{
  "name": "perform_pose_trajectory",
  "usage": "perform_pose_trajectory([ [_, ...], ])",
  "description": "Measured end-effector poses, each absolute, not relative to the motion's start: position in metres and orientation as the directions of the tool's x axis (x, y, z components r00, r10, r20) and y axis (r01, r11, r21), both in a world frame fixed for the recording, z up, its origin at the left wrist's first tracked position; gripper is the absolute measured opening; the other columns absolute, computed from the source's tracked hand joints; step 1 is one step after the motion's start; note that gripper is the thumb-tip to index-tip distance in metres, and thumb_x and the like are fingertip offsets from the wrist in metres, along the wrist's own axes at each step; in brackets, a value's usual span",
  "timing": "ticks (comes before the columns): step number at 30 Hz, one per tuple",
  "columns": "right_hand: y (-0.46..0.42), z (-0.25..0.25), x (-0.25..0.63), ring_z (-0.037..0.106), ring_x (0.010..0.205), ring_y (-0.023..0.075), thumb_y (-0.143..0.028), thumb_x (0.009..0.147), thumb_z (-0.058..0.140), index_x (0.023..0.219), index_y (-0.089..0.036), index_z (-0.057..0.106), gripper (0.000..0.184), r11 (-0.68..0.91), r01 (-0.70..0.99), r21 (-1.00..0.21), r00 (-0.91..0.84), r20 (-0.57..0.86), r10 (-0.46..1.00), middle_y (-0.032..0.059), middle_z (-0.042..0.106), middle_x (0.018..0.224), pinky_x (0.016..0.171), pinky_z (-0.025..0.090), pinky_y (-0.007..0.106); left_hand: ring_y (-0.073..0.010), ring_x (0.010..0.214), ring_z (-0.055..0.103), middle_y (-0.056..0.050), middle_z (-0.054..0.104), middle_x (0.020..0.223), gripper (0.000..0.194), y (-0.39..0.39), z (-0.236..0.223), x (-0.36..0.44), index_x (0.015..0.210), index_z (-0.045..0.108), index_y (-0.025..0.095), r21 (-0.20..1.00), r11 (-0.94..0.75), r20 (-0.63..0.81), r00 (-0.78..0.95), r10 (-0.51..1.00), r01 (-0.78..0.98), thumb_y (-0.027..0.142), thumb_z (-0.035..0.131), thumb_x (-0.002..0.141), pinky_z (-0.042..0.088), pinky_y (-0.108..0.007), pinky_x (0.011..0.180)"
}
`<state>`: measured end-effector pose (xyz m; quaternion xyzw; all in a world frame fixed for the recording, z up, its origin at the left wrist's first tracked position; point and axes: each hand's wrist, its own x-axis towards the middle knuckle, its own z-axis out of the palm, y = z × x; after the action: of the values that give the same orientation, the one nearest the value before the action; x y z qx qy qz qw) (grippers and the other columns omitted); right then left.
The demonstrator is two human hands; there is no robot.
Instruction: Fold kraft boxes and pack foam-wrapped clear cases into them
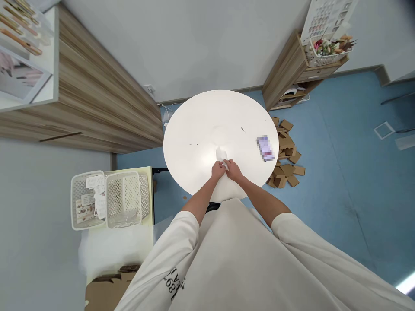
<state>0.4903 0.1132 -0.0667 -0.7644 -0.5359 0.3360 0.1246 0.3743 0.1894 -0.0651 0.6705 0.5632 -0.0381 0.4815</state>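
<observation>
On the round white table (197, 116), close to its front edge, a small folded white sheet (221, 153) stands out against the tabletop. It looks like thin paper or film; which one I cannot tell. My left hand (218, 169) pinches its near end from the left. Fingers of my right hand (232, 169) close on the same end from the right, almost touching the left fingers. The far end of the sheet points away from me and is free. My fingertips partly cover the near end.
A blurred phone-like object (265, 148) lies at the table's right side. Flattened cardboard boxes (285, 151) are heaped on the floor beyond. Two white baskets (123, 198) stand on a side table at left. A wooden cabinet (106, 86) and a drawer unit (288, 73) flank the wall.
</observation>
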Motion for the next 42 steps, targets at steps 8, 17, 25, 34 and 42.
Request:
perform_pose_trajectory([
  [8,0.095,-0.057,0.496,0.055,0.108,0.0222,-0.002,0.084,0.043,0.145,-0.023,0.045,0.064,-0.319,0.711,-0.626,0.127,-0.333,0.934,0.0102,0.055,0.128,0.091,0.046,0.035,-0.0164,0.103,0.071,-0.007,0.073,0.118,0.047,0.183,-0.052,0.370,0.130,0.059,0.020,0.690,0.313,-0.658,0.387,0.646,0.652,0.006,0.048,0.086,0.053,-0.031,0.092],
  [17,0.095,-0.056,0.495,0.056,0.104,0.0175,-0.003,0.090,0.040,0.137,-0.022,0.056,0.053,-0.339,0.747,-0.572,0.126,-0.379,0.917,0.0095,0.050,0.134,0.085,0.047,0.028,-0.0281,0.141,0.046,-0.014,0.051,0.150,0.059,0.179,-0.040,0.346,0.143,0.051,0.021,0.527,-0.439,-0.318,0.648,0.692,0.728,0.006,0.048,0.085,0.040,-0.046,0.113],
  [25,0.096,-0.052,0.493,0.048,0.124,0.0308,-0.003,0.084,0.050,0.149,-0.029,0.049,0.070,-0.352,0.838,-0.416,0.166,-0.421,0.892,0.0137,0.042,0.148,0.095,0.046,0.042,-0.0294,0.154,0.025,-0.015,0.032,0.165,0.074,0.190,-0.053,0.352,0.154,0.035,0.020,0.479,-0.631,-0.308,0.790,0.530,0.610,0.007,0.050,0.083,0.022,-0.050,0.121],
  [34,0.090,-0.045,0.490,0.054,0.117,0.0269,-0.009,0.085,0.056,0.148,-0.026,0.046,0.065,-0.323,0.859,-0.397,0.114,-0.467,0.877,0.0128,0.040,0.148,0.093,0.048,0.039,-0.0351,0.135,0.046,-0.019,0.057,0.136,0.055,0.194,-0.058,0.347,0.132,0.053,0.015,0.445,-0.691,-0.280,0.821,0.497,0.570,0.018,0.062,0.078,0.028,-0.048,0.115],
  [42,0.082,-0.025,0.486,0.060,0.094,0.0214,-0.020,0.098,0.049,0.131,-0.024,0.060,0.034,-0.231,0.878,-0.419,0.014,-0.461,0.887,0.0100,0.056,0.122,0.078,0.046,0.032,-0.0282,0.125,0.055,-0.011,0.064,0.127,0.032,0.165,-0.042,0.320,0.119,0.061,0.021,0.639,-0.429,-0.376,0.746,0.550,0.638,0.032,0.054,0.090,0.040,-0.041,0.109],
])
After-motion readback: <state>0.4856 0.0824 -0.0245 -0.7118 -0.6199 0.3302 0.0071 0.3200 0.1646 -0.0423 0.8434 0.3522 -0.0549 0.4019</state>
